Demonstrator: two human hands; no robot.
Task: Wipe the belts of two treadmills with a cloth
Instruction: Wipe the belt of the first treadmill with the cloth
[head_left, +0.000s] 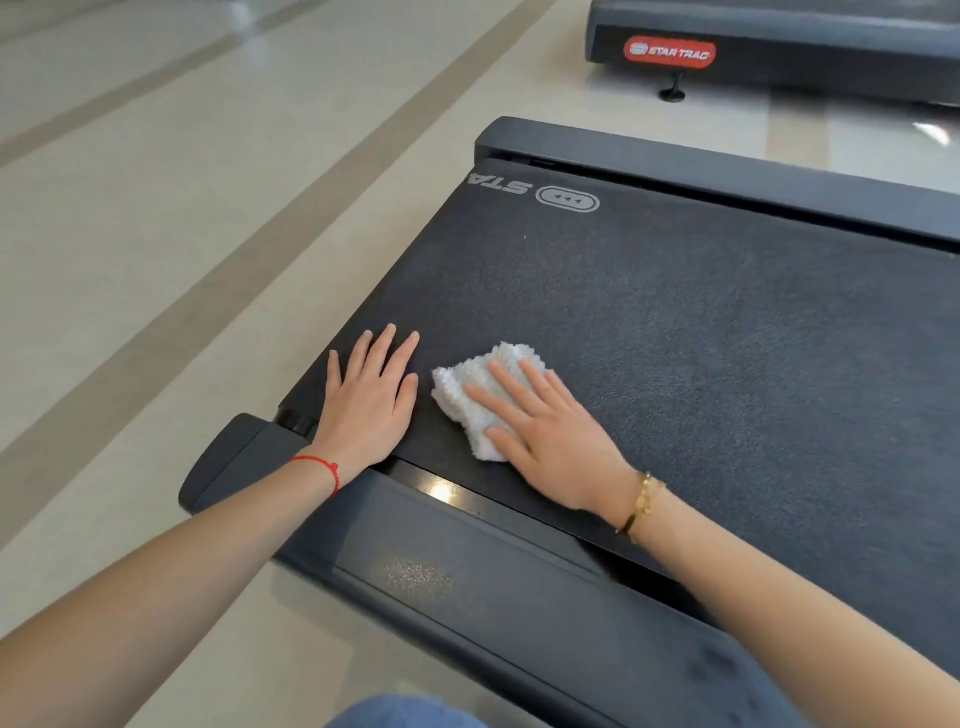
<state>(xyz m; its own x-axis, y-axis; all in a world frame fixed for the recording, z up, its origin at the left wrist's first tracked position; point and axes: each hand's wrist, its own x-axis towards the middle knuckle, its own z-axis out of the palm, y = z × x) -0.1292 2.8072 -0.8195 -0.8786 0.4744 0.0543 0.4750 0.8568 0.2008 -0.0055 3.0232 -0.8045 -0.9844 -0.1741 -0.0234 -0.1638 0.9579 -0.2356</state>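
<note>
Far left: pale tiled floor (156, 234) with darker stripes running away diagonally. Next in, rounded dark end cap (234, 462) at the near corner of the treadmill, side rail (493, 587) stretching off to the lower right with a dusty speckled patch on it. Just above the cap, left hand (371, 402) flat on the belt (675, 338), fingers straight and slightly spread, palm down near the belt's rear edge, gripping nothing. Thin red string bracelet (319, 467) on that wrist. Right beside it, close but apart, white cloth (480, 400), bunched and nubbly, lying on the dark belt near its rear left corner. Right hand (545, 426) pressing down on the cloth, fingers extended across its top, thumb along its near edge, not curled round it. Gold bracelet (641, 506) on the right wrist. Farther up the belt, printed white logo (566, 199) with upside-down lettering beside it. Beyond that, far side rail (727, 171) of the same machine. Top right, well apart across a strip of floor, second treadmill (779, 47) with a red STAR TRAC badge (670, 52) on its end and a small black foot (674, 89) under it. Bottom centre, a sliver of blue fabric (405, 712) at the frame's edge.
</note>
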